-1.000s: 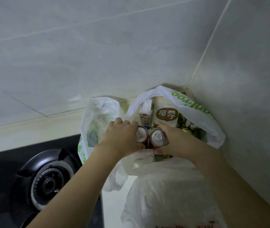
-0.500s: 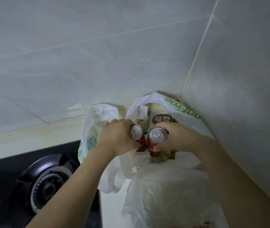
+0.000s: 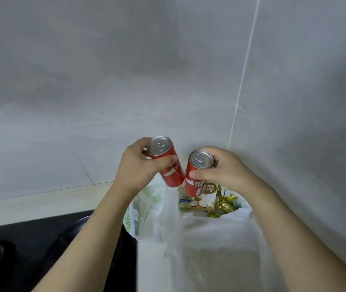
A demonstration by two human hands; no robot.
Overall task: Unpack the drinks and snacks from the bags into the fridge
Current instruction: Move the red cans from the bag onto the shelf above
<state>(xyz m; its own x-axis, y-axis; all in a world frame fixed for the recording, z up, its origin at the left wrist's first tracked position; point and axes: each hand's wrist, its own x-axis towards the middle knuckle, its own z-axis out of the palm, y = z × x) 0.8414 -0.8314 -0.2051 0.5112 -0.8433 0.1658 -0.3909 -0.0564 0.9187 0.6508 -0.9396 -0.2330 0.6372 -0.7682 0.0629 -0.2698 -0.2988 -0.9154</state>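
left hand: gripped a red can, tilted, above the bags
right hand: gripped a second red can
white bag: on the bench, held a carton and gold-wrapped sweets

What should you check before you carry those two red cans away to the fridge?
1. Left hand grips the left can round its body: ok.
2. Right hand grips the right can: ok.
3. Both cans lifted above the bag: ok.
4. Can tops unopened: cannot tell.
5. Cans apart from each other: cannot tell, their lower ends look very close.
6. Fridge door open: cannot tell, no fridge in view.
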